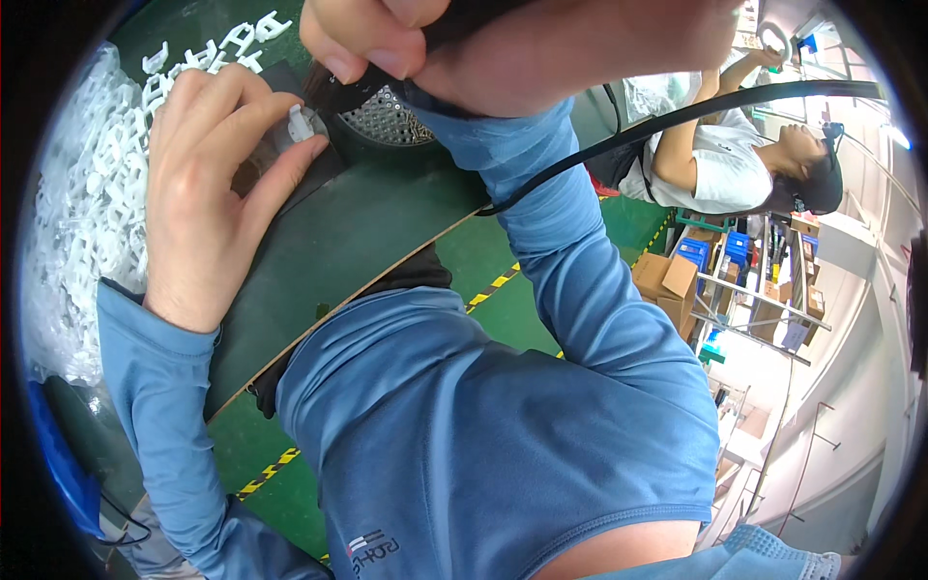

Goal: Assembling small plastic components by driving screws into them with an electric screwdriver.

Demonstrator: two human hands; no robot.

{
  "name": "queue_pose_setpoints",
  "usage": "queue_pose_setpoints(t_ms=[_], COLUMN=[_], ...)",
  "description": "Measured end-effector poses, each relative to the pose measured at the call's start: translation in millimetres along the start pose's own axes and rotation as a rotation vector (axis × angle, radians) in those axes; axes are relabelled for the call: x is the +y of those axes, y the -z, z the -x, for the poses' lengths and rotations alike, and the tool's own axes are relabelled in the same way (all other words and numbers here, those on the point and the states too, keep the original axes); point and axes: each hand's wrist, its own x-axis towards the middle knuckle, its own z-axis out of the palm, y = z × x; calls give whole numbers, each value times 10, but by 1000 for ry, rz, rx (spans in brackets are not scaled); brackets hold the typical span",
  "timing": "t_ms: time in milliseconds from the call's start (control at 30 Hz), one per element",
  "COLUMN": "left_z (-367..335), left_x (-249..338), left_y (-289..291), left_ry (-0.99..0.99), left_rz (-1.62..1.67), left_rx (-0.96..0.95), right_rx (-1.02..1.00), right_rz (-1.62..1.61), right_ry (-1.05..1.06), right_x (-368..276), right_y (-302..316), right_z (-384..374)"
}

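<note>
My left hand (198, 184) is closed in a pinch at the left of the table, thumb and forefinger on a small white plastic part (300, 126). That part sits over a dark flat plate (314, 172) on the table. High in the picture, my right hand (551, 53) is wrapped round a black hand tool (343, 95). The tool's lower end comes close to the white part; whether they touch I cannot tell. Most of the tool is hidden by my fingers. Beside it stands a round metal dish (391, 124) full of holes, with small metal pieces at its edge.
A clear bag (72, 222) heaped with white plastic parts lies left of my left hand. More white clips (237, 41) are spread behind it. The dark green table (387, 198) ends at a near edge. A black cable (677, 116) crosses the right. Another person (710, 159) works there.
</note>
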Motion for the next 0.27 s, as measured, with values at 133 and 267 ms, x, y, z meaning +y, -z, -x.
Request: queue_pose_setpoints(t_ms=[133, 267], left_z=[-6, -26], left_x=[22, 29], left_y=[-28, -28], left_ry=[-46, -48], left_rz=[9, 28], left_rx=[97, 96], right_rx=[-28, 41], right_rz=[78, 260], right_ry=[20, -80], right_x=[120, -2], right_y=[62, -141], right_z=[-14, -59])
